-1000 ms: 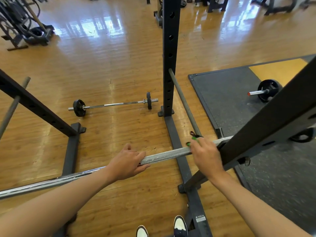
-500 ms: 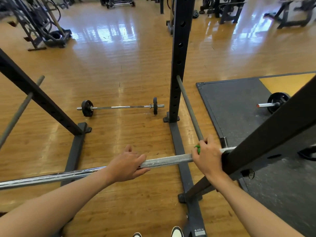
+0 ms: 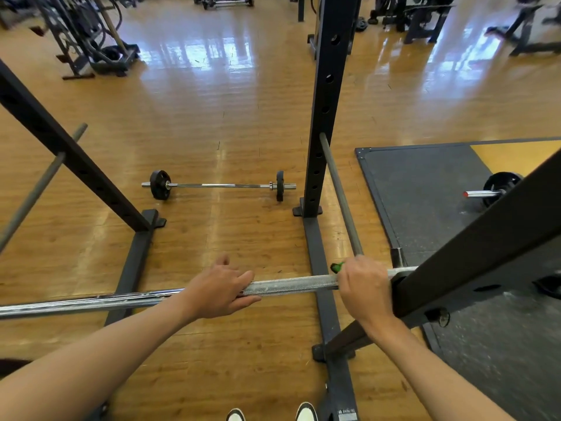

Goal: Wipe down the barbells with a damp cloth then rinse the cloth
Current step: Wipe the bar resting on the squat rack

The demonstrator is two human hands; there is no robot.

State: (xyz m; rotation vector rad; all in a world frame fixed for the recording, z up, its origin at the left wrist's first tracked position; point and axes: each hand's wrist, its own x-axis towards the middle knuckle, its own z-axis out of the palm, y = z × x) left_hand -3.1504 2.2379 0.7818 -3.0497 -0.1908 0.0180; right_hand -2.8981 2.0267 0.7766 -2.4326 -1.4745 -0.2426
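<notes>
Barbell in grip of left hand; cloth in grip of right hand, beside upright

Finding: one printed label is in view. It is a small pale sticker on the top face of the dark rack's floor beam, at the bottom edge of the head view, just right of the person's right shoe. It carries a short row of dark characters across its upper part, with fainter print beneath. The characters are too small and blurred to read, so no brand, number or word can be made out. The frame edge cuts off the sticker's lower part.

No other lettering, number or sign is legible.
</notes>
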